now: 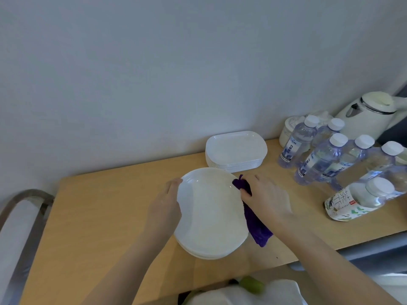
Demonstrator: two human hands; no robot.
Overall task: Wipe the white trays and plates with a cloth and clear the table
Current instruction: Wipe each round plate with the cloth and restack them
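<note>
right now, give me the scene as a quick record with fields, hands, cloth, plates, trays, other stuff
left hand: holds the left rim of the top plate
right hand: grips the purple cloth at the plate's right rim
plates: round white stack, near table edge
trays: white stack by the wall
table: wooden
other: water bottles, kettle at right

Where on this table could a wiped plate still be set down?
Bare wood lies left of the round plate stack, out to the table's left edge. The right side is crowded with water bottles, behind the tray stack.
</note>
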